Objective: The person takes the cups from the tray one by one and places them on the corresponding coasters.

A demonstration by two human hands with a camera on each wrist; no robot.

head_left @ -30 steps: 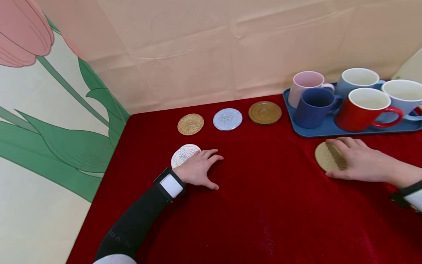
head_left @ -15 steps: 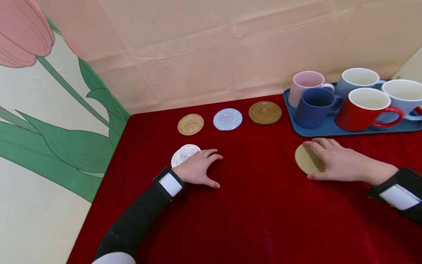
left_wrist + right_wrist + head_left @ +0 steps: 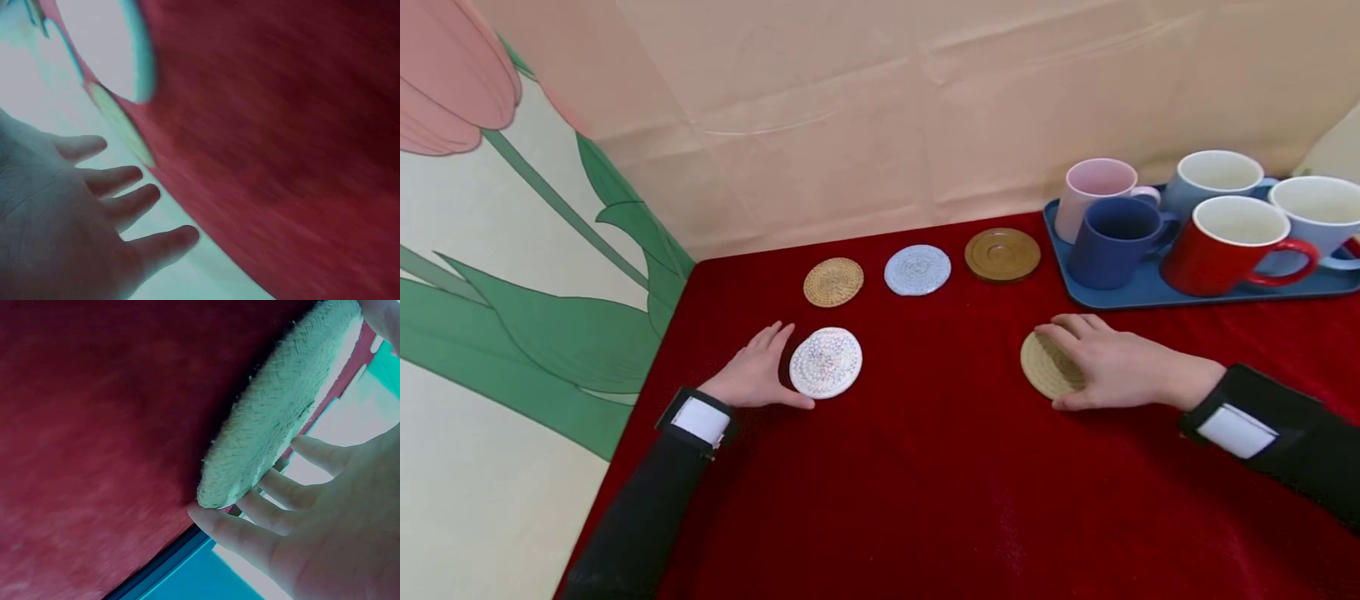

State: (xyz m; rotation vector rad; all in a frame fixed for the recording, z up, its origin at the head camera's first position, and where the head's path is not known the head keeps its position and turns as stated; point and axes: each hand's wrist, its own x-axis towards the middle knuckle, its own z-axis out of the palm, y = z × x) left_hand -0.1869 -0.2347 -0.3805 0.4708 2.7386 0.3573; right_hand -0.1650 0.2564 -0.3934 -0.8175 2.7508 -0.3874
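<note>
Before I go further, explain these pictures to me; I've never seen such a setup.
There's no machine, just a person's left hand and right hand. The widest picture comes from a camera worn on the head, the closer two from a camera on each wrist. On the red cloth lie a tan coaster, a pale blue coaster, a brown disc, a patterned white coaster and a blue tray holding mugs. The right hand holds a beige coaster; the left, open beside the white one, holds nothing.
</note>
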